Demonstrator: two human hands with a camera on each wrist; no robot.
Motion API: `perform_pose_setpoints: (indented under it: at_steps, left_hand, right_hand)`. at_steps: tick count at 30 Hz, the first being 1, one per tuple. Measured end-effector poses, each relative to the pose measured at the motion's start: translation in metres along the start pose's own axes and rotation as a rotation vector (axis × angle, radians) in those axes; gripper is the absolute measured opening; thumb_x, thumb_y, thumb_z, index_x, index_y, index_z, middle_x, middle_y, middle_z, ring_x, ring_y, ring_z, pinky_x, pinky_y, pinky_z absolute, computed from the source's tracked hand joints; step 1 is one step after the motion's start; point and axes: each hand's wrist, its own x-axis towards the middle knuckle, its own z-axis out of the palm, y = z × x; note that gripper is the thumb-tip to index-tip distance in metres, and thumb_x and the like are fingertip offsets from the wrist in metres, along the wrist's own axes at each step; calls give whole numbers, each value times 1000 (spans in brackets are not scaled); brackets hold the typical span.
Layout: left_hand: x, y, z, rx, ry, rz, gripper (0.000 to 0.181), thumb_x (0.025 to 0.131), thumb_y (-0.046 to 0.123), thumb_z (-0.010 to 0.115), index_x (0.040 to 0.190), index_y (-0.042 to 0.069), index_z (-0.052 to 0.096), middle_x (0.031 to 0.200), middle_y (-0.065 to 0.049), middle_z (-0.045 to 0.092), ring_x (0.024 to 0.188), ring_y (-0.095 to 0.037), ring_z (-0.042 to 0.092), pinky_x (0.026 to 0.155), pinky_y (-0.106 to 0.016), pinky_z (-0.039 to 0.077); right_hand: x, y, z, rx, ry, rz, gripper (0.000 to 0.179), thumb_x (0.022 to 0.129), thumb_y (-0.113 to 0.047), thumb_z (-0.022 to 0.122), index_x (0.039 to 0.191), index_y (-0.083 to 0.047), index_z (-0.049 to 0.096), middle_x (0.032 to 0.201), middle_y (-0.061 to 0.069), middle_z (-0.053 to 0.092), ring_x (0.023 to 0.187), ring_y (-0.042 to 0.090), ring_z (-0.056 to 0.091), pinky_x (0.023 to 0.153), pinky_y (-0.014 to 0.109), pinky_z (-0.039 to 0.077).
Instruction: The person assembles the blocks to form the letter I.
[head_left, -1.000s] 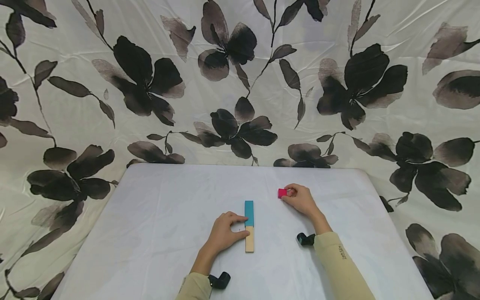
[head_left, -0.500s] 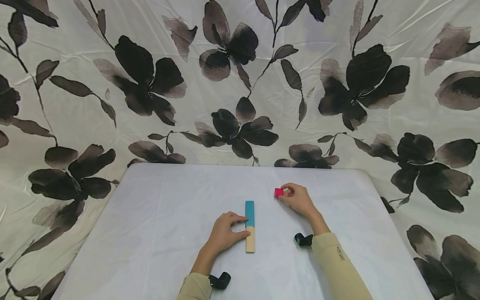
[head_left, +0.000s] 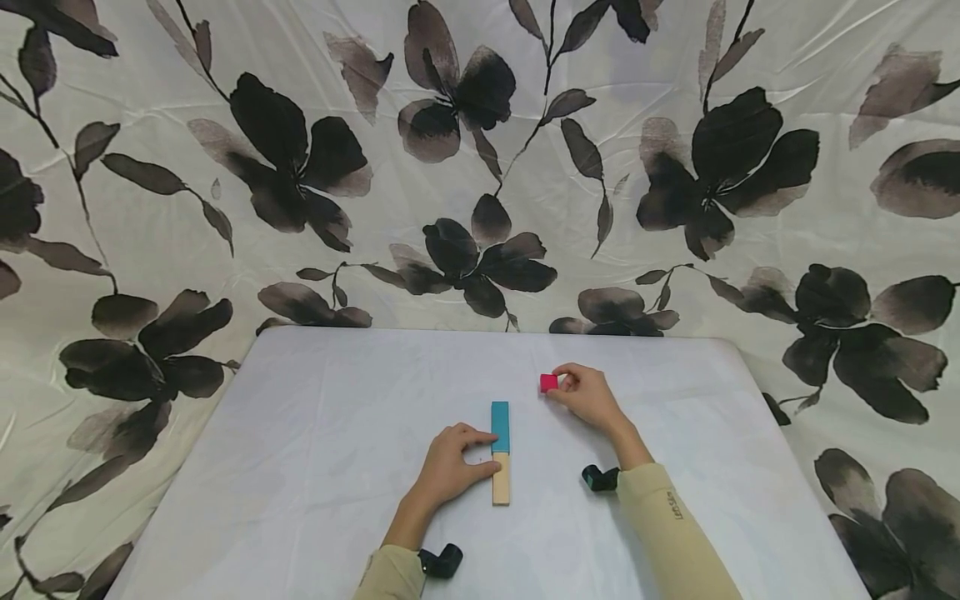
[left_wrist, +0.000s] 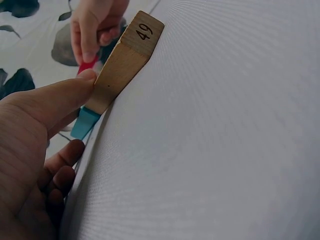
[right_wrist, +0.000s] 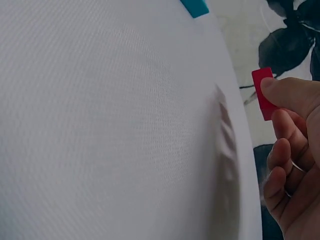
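A blue block [head_left: 500,427] and a plain wooden block [head_left: 501,480] lie end to end in one line on the white table. In the left wrist view the wooden block [left_wrist: 120,70] shows the number 49 on its near end. My left hand [head_left: 447,463] is beside their left side, thumb at the wooden block and index fingertip at the blue one, with a gap between the two fingers. My right hand [head_left: 588,398] pinches a small red block [head_left: 548,383] between thumb and fingers, to the right of and beyond the blue block. In the right wrist view the thumb covers part of the red block [right_wrist: 264,100].
The white table [head_left: 315,417] has its far edge just beyond the right hand. Behind it hangs a pale cloth [head_left: 585,200] printed with dark flowers. Black wrist cameras sit below the left wrist [head_left: 441,562] and the right wrist [head_left: 600,478].
My right hand has moved a little to the left, carrying the red block closer to the blue one. The left hand and the two lined-up blocks have stayed in place.
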Motion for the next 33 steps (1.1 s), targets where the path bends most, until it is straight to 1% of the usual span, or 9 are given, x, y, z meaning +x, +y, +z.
perform_pose_setpoints:
  at_steps: [8,11,14,16,22,28,33]
  left_hand:
    - [0,0,1,10,-12,-1,40,78,44,80,114,29,73,97,11,60,89,-9,51,76,-32,42]
    - [1,-1,1,25,-11,0,41,77,45,81,114,29,73,88,12,59,82,-8,49,71,-30,41]
    - [2,-2,1,35,-6,3,41,76,46,81,113,30,74,80,12,56,76,-9,46,66,-28,38]
    - [2,-3,2,37,-4,2,41,76,46,81,113,30,74,77,12,54,74,-9,45,64,-28,38]
    - [2,-3,2,38,-3,-2,41,76,47,81,113,30,74,76,12,52,74,-9,44,64,-28,37]
    - [2,-1,1,49,-2,-6,41,76,46,81,113,31,74,74,12,50,73,-9,43,63,-28,36]
    - [1,0,1,47,5,-5,40,76,45,82,112,30,74,74,12,51,73,-9,43,63,-28,36]
  right_hand:
    - [2,-9,11,1,-21,4,32,81,-15,80,109,-4,68,73,2,58,64,17,51,57,27,42]
    - [3,-14,14,-6,-28,6,32,82,-16,79,110,-6,68,73,1,58,64,17,51,57,27,42]
    - [6,-18,18,-14,-31,-8,32,82,-17,79,110,-6,68,72,0,59,63,16,51,57,27,42]
    - [7,-21,22,-13,-33,-22,31,82,-17,79,109,-6,68,72,0,59,62,16,51,56,27,41]
    - [13,-30,32,9,-46,-45,31,83,-17,79,110,-6,68,72,-1,59,60,15,51,54,27,42]
    - [16,-36,41,19,-42,-61,31,82,-14,80,109,-6,68,71,-1,59,57,15,51,53,27,43]
    - [17,-41,44,24,-48,-51,31,82,-13,79,109,-6,68,71,-1,59,58,15,51,54,27,42]
